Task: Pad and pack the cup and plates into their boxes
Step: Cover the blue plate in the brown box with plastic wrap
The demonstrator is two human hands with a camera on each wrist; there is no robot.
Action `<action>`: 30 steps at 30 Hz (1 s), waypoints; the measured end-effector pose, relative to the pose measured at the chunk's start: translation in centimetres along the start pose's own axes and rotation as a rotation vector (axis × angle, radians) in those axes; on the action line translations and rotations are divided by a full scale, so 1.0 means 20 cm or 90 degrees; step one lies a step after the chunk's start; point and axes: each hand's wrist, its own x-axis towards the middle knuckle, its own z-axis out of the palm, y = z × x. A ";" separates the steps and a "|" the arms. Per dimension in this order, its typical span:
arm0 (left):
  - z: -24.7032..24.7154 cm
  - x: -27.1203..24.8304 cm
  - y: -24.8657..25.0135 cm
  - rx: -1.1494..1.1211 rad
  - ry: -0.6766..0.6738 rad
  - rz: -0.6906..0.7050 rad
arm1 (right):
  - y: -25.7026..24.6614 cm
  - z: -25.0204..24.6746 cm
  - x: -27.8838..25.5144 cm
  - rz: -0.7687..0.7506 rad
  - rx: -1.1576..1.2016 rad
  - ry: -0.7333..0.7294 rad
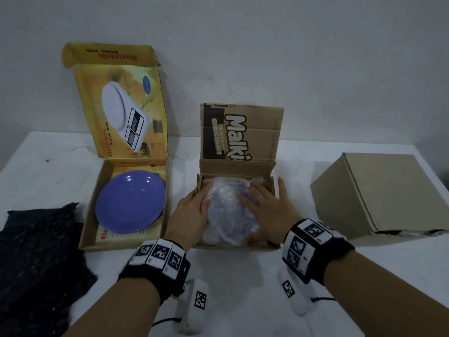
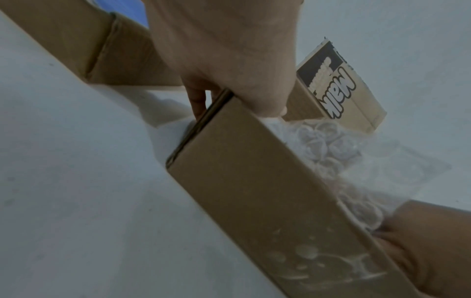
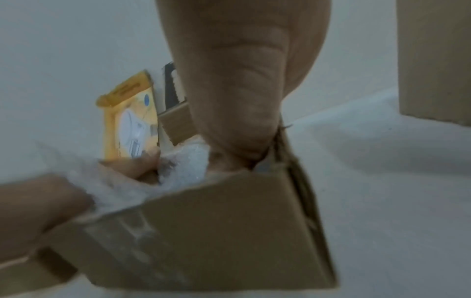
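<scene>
While both hands, left (image 1: 194,210) and right (image 1: 264,205), lay flat with fingers spread on the bubble-wrapped bundle (image 1: 228,212) in the middle box (image 1: 272,188), even downward pressure seemed wisest, corners tucked below the rim before closing the flap (image 1: 240,132).

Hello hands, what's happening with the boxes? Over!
Both hands, left hand and right hand, pressing bubble wrap flat into middle box. Purple plate unpadded in yellow box. Nothing blocking.

Dim, flat, bluish light with soft shadows; right wrist view blurred, head view bowed at its edges
</scene>
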 end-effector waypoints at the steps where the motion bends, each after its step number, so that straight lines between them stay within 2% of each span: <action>1: 0.00 0.00 -0.01 -0.011 0.000 0.004 | -0.01 -0.02 -0.01 -0.005 0.015 0.039; 4: -0.01 -0.01 0.00 -0.027 0.009 0.019 | -0.04 -0.11 -0.01 -0.005 0.164 0.211; 5: -0.02 -0.02 0.01 -0.037 0.017 0.018 | -0.05 -0.13 0.00 -0.003 0.237 0.235; 6: -0.02 -0.03 0.02 -0.056 0.026 0.009 | -0.08 -0.15 0.01 -0.004 0.306 0.228; 8: -0.02 -0.03 0.03 -0.073 0.037 -0.013 | -0.13 -0.11 0.04 -0.006 0.374 0.138; 10: -0.01 -0.03 0.02 -0.054 0.025 -0.019 | -0.18 -0.03 0.08 0.002 0.322 0.073; 16: 0.01 -0.01 -0.01 -0.001 0.001 0.024 | -0.22 0.09 0.17 0.037 0.250 0.088; 19: 0.00 0.00 0.00 0.019 -0.005 0.020 | -0.22 0.08 0.15 0.026 0.252 0.084; 22: 0.00 -0.01 0.01 0.040 -0.012 0.004 | -0.15 -0.04 0.12 -0.004 0.264 0.042; 26: -0.01 -0.01 0.02 0.052 -0.025 -0.019 | -0.04 -0.04 0.09 -0.016 0.132 0.173; 29: -0.02 -0.02 0.04 0.074 -0.036 -0.042 | -0.06 0.05 0.07 -0.016 0.085 0.076; 30: -0.02 -0.02 0.05 0.074 -0.038 -0.041 | -0.06 0.04 0.06 -0.021 0.103 0.082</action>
